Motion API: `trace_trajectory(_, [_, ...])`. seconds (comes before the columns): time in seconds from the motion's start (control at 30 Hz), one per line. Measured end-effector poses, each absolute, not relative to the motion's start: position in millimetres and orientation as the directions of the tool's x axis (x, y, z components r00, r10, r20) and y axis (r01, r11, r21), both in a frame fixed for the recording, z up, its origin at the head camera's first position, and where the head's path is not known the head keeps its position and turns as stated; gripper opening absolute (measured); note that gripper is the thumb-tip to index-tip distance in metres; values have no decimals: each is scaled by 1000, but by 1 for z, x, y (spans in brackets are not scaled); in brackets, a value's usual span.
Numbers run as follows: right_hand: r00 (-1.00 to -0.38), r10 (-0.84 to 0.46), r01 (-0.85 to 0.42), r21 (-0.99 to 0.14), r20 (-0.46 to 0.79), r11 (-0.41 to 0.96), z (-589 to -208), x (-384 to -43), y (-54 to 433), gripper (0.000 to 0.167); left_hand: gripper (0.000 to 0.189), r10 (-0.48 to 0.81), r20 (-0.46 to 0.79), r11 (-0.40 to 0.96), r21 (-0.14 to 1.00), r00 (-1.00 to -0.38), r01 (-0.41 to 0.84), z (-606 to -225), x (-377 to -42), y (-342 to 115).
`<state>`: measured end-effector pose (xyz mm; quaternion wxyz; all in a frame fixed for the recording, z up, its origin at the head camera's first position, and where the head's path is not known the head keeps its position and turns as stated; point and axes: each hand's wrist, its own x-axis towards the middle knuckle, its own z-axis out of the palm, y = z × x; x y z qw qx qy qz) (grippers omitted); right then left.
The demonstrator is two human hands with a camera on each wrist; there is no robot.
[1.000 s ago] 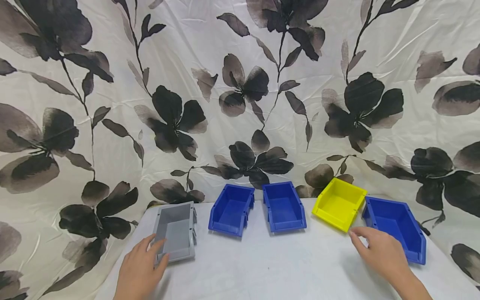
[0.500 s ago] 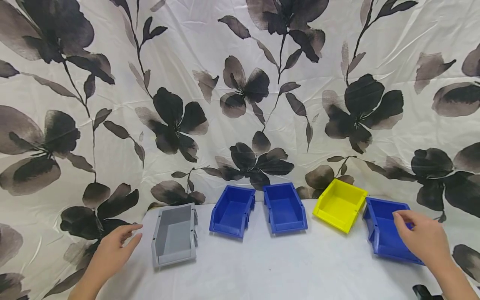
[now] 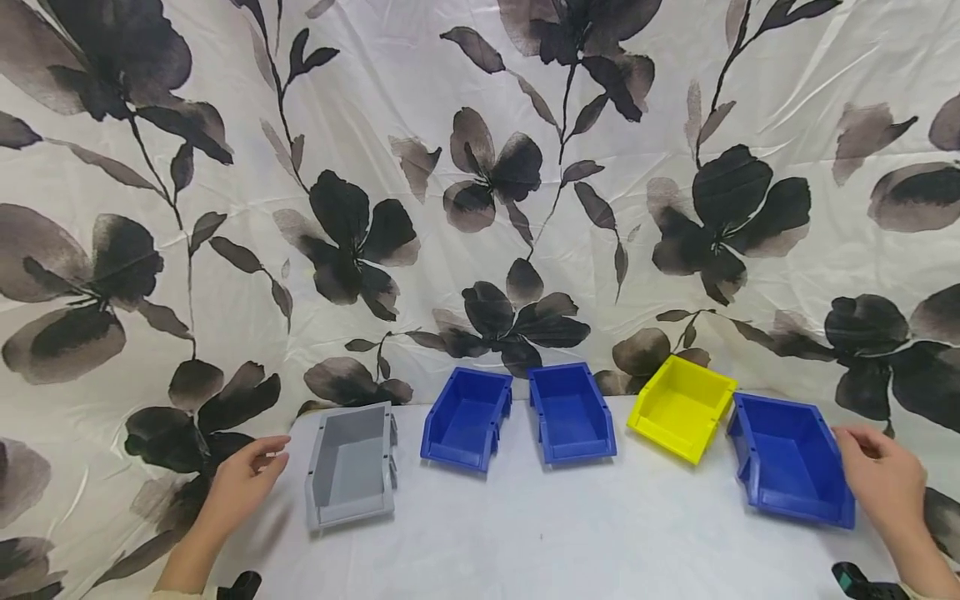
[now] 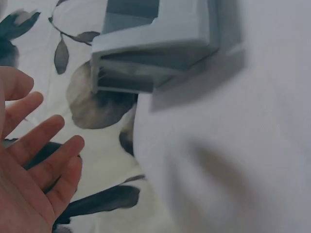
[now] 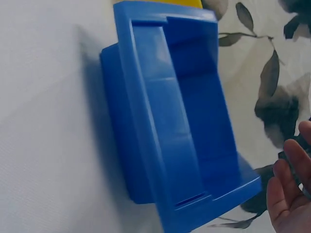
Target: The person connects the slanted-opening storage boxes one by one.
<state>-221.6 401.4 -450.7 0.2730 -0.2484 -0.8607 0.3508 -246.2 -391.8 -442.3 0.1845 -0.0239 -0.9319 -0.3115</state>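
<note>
My left hand (image 3: 242, 483) hovers just left of a grey plastic bin (image 3: 352, 467), fingers loosely bent and holding nothing. The left wrist view shows those fingers (image 4: 46, 145) apart from the grey bin (image 4: 189, 24). At the far right, my right hand (image 3: 885, 479) is beside the right side of a blue bin (image 3: 795, 458). In the right wrist view its relaxed fingers (image 5: 286, 179) stay clear of the blue bin (image 5: 170, 111), with nothing in them. The bins' visible insides hold nothing.
Two more blue bins, one left (image 3: 465, 421) and one right (image 3: 572, 414), stand at the back middle. A yellow bin (image 3: 681, 408) sits beside the far-right one. All rest on a white-covered table (image 3: 540, 533). Behind hangs a flower-patterned cloth (image 3: 420, 75).
My left hand has drawn back from over the grey bin to its left. My right hand has moved right, from near the yellow bin across the far-right blue bin to its outer side.
</note>
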Motion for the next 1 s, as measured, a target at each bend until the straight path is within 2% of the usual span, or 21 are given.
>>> trace_trajectory(0.27, [-705,682,270,-817,192,509,-472,-227,411,43,38,-99,366,754,635,-925,170,-463,-256,-384])
trace_trajectory(0.37, [-668,728,276,-859,151,432,-481,-228,416,42,44,-129,291,692,711,-948,125,-471,-265,-379])
trace_trajectory(0.43, [-646,754,273,-887,117,371,-488,-228,418,35,48,-149,223,653,754,-963,74,-477,-269,-375])
trace_trajectory(0.57, [-624,779,175,-961,59,213,-504,-227,418,19,52,-160,152,605,796,-975,25,-486,-275,-366])
trace_trajectory(0.8, [-610,787,-70,-996,90,61,-514,-233,411,29,57,-177,189,533,843,-966,68,-497,-282,-362])
trace_trajectory(1.0, [-594,803,-84,-996,47,-4,-515,-235,406,25,66,-192,80,424,906,-978,-9,-501,-288,-360])
